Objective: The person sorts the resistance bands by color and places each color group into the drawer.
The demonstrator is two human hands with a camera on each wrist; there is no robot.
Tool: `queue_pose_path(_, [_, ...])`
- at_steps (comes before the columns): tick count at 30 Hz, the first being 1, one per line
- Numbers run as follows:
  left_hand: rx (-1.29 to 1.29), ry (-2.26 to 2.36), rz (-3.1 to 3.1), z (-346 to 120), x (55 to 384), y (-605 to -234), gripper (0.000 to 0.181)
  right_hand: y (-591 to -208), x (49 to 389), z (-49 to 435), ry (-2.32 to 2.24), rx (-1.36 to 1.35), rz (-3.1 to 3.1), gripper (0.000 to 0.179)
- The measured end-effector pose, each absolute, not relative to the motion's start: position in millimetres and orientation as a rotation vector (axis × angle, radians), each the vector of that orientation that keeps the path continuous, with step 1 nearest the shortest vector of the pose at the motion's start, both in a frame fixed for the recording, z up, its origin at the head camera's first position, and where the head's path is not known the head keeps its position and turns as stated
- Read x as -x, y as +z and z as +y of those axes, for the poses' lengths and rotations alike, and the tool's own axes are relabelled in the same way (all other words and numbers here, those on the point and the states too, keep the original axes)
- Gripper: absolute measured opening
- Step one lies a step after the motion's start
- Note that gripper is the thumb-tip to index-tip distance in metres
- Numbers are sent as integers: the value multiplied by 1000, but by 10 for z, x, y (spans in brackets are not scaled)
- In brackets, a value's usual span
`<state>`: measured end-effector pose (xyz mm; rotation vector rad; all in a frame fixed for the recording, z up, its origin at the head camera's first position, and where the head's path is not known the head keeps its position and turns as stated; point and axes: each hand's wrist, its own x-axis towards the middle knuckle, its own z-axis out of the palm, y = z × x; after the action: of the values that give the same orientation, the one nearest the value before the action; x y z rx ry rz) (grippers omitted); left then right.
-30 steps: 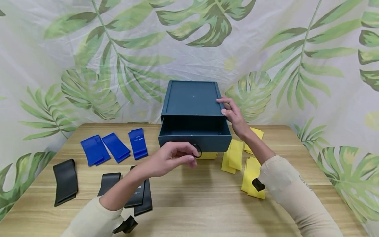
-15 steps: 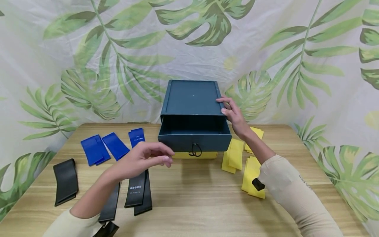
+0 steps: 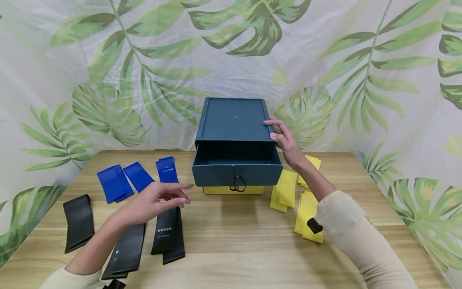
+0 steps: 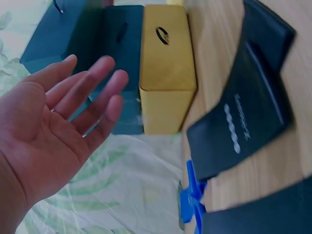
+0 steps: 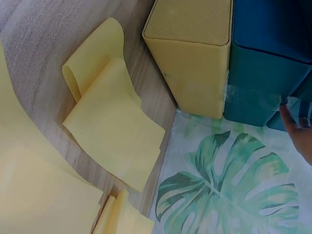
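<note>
A dark blue drawer box [image 3: 234, 120] stands at the back middle, its top drawer [image 3: 213, 176] pulled out and nothing seen inside. A black cord loop [image 3: 238, 184] hangs from that drawer's front. Below it shows a yellow drawer [image 3: 219, 190]; the left wrist view adds a second blue drawer [image 4: 122, 53] between them. My right hand [image 3: 286, 142] rests on the box's right top edge, thumb near the front corner. Left of the drawer, my left hand [image 3: 153, 202] hovers with nothing in it, fingers loosely extended, partly covering black resistance bands [image 3: 166, 233] marked X-Heavy.
Blue resistance bands [image 3: 113, 182] lie at the back left, with more black bands [image 3: 78, 220] nearer the front left. Yellow resistance bands [image 3: 285, 188] lie right of the box, under my right forearm. A leaf-patterned cloth [image 3: 159, 80] hangs behind the wooden table [image 3: 245, 257].
My left hand has left the cord loop and moved left, away from the drawer front. The drawer stays pulled out. My right hand has stayed on the box.
</note>
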<state>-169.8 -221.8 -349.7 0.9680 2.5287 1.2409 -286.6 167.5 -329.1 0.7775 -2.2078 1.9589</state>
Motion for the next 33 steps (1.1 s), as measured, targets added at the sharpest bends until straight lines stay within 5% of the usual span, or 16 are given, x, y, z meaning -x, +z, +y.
queue_pose_path(11, [-878, 919, 2761, -2381, 1922, -3745, 25, -3279, 2867, 1669, 1944, -782, -2200, 50])
queue_pose_path(33, [-696, 587, 2787, -2561, 2088, -3981, 24, -3303, 2873, 1686, 1946, -801, -2190, 53])
